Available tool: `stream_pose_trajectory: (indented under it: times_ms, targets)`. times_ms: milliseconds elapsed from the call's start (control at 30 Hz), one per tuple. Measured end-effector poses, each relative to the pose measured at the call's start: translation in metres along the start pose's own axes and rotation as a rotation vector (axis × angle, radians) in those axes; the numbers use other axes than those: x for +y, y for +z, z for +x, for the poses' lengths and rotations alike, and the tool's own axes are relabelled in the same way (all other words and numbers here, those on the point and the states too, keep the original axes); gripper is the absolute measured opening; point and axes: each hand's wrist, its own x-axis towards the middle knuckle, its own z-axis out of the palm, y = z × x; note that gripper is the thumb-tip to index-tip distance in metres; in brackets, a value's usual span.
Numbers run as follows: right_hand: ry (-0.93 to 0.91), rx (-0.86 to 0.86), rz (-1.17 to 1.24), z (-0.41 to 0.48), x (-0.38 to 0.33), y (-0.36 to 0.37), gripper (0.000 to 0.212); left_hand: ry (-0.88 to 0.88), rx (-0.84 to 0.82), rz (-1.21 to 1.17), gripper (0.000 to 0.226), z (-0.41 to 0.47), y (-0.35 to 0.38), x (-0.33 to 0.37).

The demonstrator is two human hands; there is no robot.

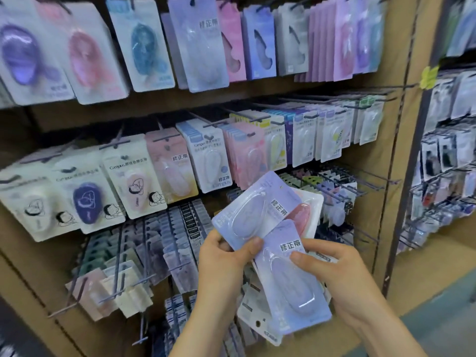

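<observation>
I hold several blister packs of correction tape in front of a shop display. My left hand (224,261) grips a pale lilac pack (257,210) at its lower edge, thumb on its front. Behind that pack sits a pink and white pack (307,212). My right hand (334,274) pinches another lilac pack (291,279) that points downward, thumb pressed on its clear blister. More white packs (255,318) are stacked under it in the same hand.
A brown pegboard rack (394,176) fills the view, its metal hooks (360,181) carrying rows of correction tape packs in purple, pink, blue and white. Some lower hooks stick out bare. A second wire rack (448,176) stands at the right.
</observation>
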Motion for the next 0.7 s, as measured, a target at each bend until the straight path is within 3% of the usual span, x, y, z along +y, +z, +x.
stream_pose_trajectory:
  times_ms: [233,400,500,633,700]
  targets:
    - [-0.059,0.110,0.049,0.008,-0.013,0.009,0.020,0.077,0.071,-0.005,0.029,0.010,-0.023,0.026]
    - [-0.199,0.222,0.021,0.016,-0.028,0.012,0.028,0.119,-0.007,0.062,0.082,0.005,-0.027,0.042]
    - [-0.213,0.192,0.061,0.020,-0.039,0.014,0.014,0.150,-0.096,0.207,0.099,0.004,-0.022,0.045]
    - [-0.216,0.218,0.067,0.029,-0.052,0.005,0.015,0.226,-0.095,0.458,0.078,0.011,-0.010,0.047]
    - [-0.217,0.174,0.001,0.036,-0.062,-0.005,0.038,0.255,-0.067,0.643,0.070,0.013,0.002,0.045]
